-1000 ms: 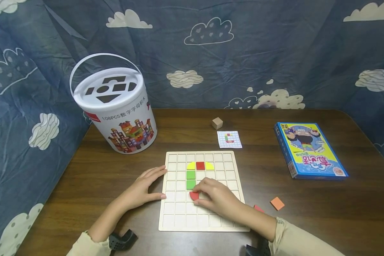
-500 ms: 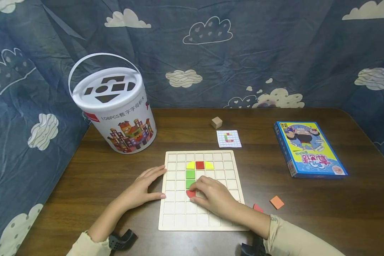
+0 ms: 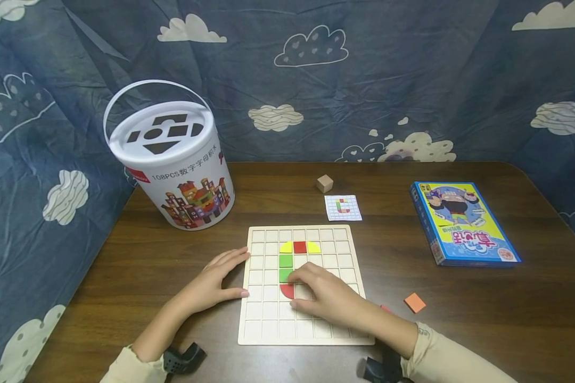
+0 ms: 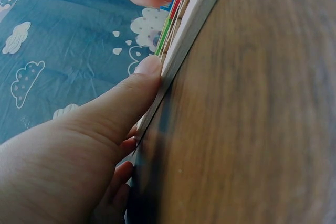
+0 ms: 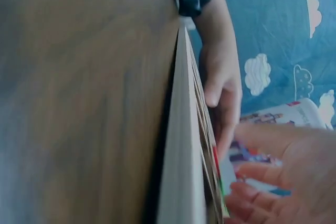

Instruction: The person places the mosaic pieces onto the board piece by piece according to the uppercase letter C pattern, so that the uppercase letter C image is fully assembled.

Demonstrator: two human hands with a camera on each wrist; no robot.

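Note:
On the table lies a pale wooden grid board (image 3: 263, 319). Set in its cells are a red square (image 3: 299, 247) between two yellow quarter-circle tiles (image 3: 286, 248), and two green squares (image 3: 285, 260) below the left one. Under those sits a red quarter-circle tile (image 3: 286, 291). My right hand (image 3: 330, 295) hovers over the board beside this tile, thumb and index finger parted, index fingertip by the lower green square. My left hand (image 3: 215, 282) rests along the board's left edge, fingers extended; in the left wrist view its thumb (image 4: 149, 66) touches the rim.
A pattern card (image 3: 343, 208) and a small wooden cube (image 3: 325, 184) lie behind the board. An orange square (image 3: 415, 302) and a partly hidden red piece (image 3: 385, 308) lie to its right. A white bucket (image 3: 182, 170) stands back left, a blue-yellow box (image 3: 465, 223) back right.
The right hand shifted the red quarter-circle tile left into the cell below the green squares. Its thumb and index finger then came off the tile. The left hand stayed still.

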